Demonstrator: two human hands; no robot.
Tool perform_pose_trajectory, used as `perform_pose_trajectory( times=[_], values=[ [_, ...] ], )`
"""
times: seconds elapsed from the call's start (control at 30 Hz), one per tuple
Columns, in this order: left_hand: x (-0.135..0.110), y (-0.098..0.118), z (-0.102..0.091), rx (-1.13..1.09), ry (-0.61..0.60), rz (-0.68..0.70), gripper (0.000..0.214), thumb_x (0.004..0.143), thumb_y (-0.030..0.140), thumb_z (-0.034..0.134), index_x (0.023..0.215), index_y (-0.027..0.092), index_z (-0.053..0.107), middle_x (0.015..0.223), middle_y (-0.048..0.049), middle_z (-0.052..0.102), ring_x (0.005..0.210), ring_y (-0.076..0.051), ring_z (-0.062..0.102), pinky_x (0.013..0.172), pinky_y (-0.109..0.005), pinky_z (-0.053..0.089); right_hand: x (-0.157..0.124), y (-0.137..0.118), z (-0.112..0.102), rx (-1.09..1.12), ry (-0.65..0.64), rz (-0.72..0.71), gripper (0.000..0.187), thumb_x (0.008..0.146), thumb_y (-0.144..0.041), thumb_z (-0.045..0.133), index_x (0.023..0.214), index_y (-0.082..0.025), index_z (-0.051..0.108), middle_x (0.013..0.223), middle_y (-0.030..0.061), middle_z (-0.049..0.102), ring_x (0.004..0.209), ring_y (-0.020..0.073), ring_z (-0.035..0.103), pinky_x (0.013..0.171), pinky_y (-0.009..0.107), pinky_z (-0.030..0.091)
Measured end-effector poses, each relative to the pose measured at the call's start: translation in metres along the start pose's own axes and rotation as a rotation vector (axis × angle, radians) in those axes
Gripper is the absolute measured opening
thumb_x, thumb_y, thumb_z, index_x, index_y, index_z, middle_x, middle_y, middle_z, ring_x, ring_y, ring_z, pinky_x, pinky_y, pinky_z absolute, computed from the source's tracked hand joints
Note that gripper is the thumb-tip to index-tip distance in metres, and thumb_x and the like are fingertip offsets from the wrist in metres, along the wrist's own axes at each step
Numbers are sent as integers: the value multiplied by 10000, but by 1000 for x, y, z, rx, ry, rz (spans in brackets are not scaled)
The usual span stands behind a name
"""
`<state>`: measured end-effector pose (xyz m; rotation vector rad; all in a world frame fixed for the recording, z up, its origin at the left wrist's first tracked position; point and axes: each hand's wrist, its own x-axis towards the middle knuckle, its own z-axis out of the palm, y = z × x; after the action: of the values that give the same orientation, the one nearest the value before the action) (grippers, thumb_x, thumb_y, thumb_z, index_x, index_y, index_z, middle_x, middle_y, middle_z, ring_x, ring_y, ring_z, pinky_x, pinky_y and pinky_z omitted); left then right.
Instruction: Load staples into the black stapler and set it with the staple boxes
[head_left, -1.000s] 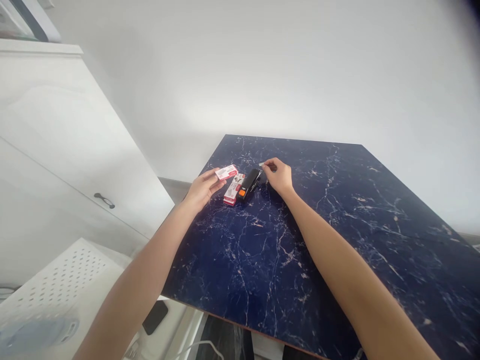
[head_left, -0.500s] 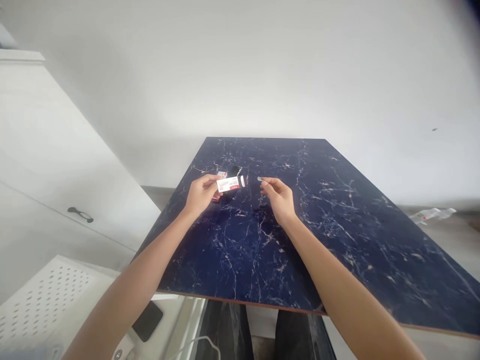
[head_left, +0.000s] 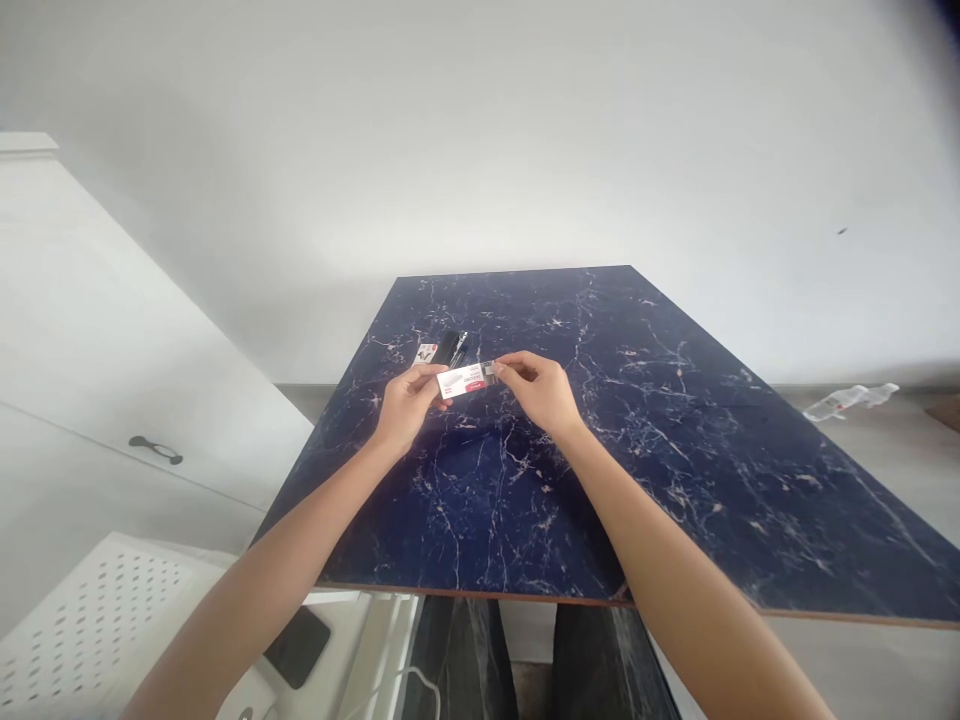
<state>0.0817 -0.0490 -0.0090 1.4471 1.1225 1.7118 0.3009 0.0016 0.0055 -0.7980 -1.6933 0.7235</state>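
A small white and red staple box (head_left: 463,381) is held above the dark blue marbled table (head_left: 675,440) by my left hand (head_left: 407,404), fingers pinched on its left end. My right hand (head_left: 541,391) is pinched at the box's right end, where a small silvery strip of staples shows between the fingertips. Behind the box lie a black stapler (head_left: 453,347) and another small red and white box (head_left: 426,353), both on the table and untouched.
A white cabinet (head_left: 112,380) with a dark handle (head_left: 154,449) stands at the left. A white perforated surface (head_left: 97,610) and a black phone (head_left: 296,646) lie at lower left. A clear plastic wrapper (head_left: 851,401) lies beyond the table at right.
Both hands drew back from the stapler and came together. The right hand's staple strip, held apart from the box half a second ago, now meets the box's right end.
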Motion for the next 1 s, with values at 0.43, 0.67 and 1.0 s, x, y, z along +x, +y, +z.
perform_pose_trajectory(
  times=[0.43,0.67,1.0],
  values=[
    [-1,0,0,-211,-139,-142,330,798,398,834,1043,206,726,995,-61,764,691,-126,692,673,-278,585,-3,-1,6,791,-299,357,449,777,-390,848,1161,-288,639,1116,25,731,972,184,692,814,302,570],
    [1,-3,-2,-250,-146,-171,289,841,337,808,1086,217,712,998,-60,766,719,-130,713,687,-261,606,-4,-10,8,677,-131,295,305,782,-423,831,990,-255,684,1038,32,745,953,185,709,910,334,588],
    [-5,3,3,-277,-214,-157,270,885,305,769,1137,221,718,1111,-80,759,865,-179,753,822,-326,648,-8,-5,24,601,80,259,294,789,-462,818,950,-221,764,1010,52,761,947,206,720,933,373,591]
  ],
)
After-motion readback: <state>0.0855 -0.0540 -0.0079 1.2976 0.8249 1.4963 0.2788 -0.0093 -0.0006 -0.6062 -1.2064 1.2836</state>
